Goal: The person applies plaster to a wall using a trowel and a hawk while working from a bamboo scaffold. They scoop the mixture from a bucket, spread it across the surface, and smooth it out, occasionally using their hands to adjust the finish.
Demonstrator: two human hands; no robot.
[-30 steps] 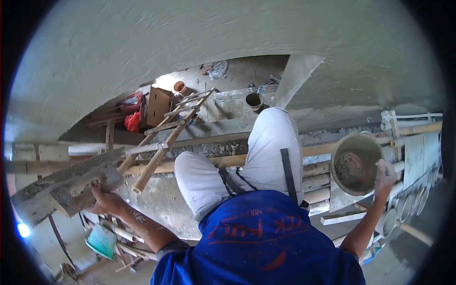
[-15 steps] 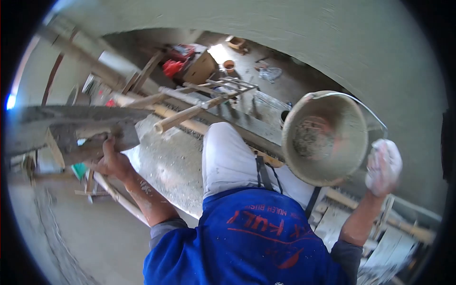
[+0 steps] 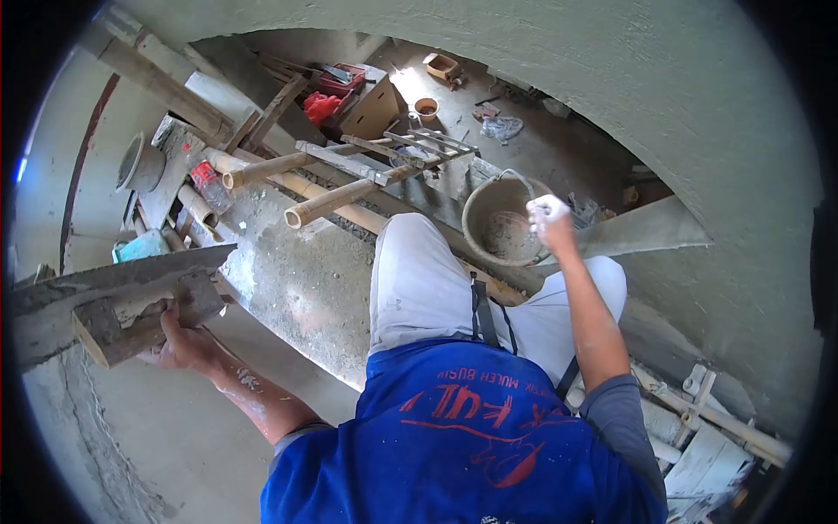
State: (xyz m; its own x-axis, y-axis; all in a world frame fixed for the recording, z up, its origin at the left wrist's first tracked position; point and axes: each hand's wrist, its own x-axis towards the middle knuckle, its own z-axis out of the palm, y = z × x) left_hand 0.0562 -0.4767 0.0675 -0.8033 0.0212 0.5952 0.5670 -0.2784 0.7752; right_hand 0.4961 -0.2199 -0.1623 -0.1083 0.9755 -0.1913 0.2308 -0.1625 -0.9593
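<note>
My left hand (image 3: 181, 346) is closed around the handle of a long wooden plastering float (image 3: 131, 277), held out at the left with its board away from me. My right hand (image 3: 550, 223), coated in white, grips the wire handle of a round, mortar-stained bucket (image 3: 478, 211). The bucket is tilted so that its inside faces me, with some grey residue at the bottom. It hangs just beyond my right knee, beside the plank edge.
A bamboo ladder (image 3: 336, 201) lies ahead over the rough concrete ledge (image 3: 305, 279). A plastic bottle (image 3: 206, 176) and another bucket (image 3: 142, 164) are at the left. A curved plastered wall (image 3: 681, 105) rises on the right. Far below are a cardboard box (image 3: 371, 112) and a small pail (image 3: 426, 108).
My right hand has carried the bucket forward, leftward and away from me. The float in my left hand has come lower and slightly left. The view has steadied.
</note>
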